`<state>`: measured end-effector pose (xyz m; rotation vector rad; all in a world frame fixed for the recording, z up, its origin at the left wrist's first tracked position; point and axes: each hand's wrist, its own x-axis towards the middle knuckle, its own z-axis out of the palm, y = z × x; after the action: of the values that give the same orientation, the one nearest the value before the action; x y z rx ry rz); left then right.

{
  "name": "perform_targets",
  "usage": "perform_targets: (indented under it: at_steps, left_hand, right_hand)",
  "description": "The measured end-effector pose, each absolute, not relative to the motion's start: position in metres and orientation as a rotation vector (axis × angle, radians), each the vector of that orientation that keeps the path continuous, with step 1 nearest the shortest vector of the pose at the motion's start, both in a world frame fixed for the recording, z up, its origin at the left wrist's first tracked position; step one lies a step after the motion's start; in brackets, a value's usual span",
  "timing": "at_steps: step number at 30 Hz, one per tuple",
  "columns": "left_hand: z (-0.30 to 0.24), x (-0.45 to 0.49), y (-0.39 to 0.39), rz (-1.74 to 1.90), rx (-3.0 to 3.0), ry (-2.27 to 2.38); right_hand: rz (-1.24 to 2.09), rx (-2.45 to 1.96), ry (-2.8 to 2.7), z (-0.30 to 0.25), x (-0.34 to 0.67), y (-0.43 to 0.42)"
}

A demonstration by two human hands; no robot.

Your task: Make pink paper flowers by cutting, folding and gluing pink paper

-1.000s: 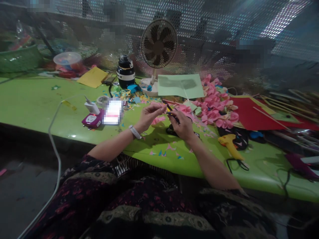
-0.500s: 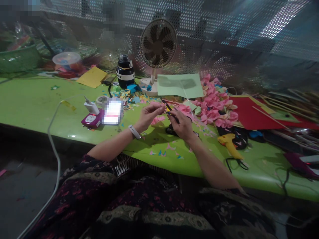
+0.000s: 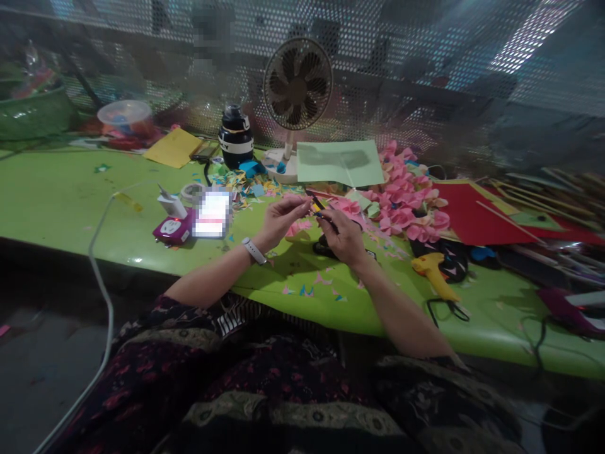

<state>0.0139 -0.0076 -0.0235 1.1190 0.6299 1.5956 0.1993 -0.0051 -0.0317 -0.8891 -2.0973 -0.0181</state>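
Note:
My left hand [image 3: 282, 217], with a pale band on its wrist, is closed in a pinch above the table's middle. Whatever lies between its fingertips is too small to make out. Close beside it, the fingers of my right hand [image 3: 344, 234] are wrapped round a slim black-and-yellow tool [image 3: 317, 205], whose upper end points up and left. Its exact kind does not show clearly. Pink paper pieces [image 3: 297, 228] lie under and behind my fingers. Beneath my right hand sits a dark object [image 3: 323, 246], partly hidden by it.
Pink paper petals [image 3: 409, 195] are heaped at the right, beside a pale green sheet [image 3: 340, 162]. A yellow glue gun [image 3: 435, 274] lies near red sheets [image 3: 472, 217]. Behind stand a fan [image 3: 299, 85] and a black bottle [image 3: 236, 139]. A lit phone [image 3: 212, 214] and purple power socket [image 3: 174, 228] are left.
The whole view has shifted slightly. My hands keep nearly the same pose, fingertips close together at the black-and-yellow tool.

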Motion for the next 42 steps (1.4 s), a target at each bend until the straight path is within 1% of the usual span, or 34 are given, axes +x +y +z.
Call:
perform_targets:
  at_steps: [5, 12, 20, 29, 35, 42]
  left_hand:
    - [-0.027, 0.014, -0.006, 1.597, 1.15, 0.604]
    - [-0.031, 0.012, -0.002, 1.712, 1.356, 0.634]
    - [-0.031, 0.01, -0.002, 1.843, 1.577, 0.679]
    - [-0.034, 0.011, -0.001, 1.735, 1.553, 0.62]
    - [-0.033, 0.011, -0.002, 1.732, 1.502, 0.671]
    - [-0.023, 0.008, -0.006, 1.721, 1.306, 0.69]
  right_hand:
    - [-0.013, -0.908, -2.1, -0.032, 0.2, -0.004]
    - [0.019, -0.935, -2.063, -0.032, 0.201, -0.004]
    - [-0.09, -0.823, -2.102, -0.033, 0.201, -0.002]
    - [-0.118, -0.761, -2.104, -0.029, 0.2, -0.002]
    - [-0.091, -0.855, -2.138, -0.029, 0.201, -0.003]
    - [-0.032, -0.945, -2.128, -0.028, 0.202, -0.002]
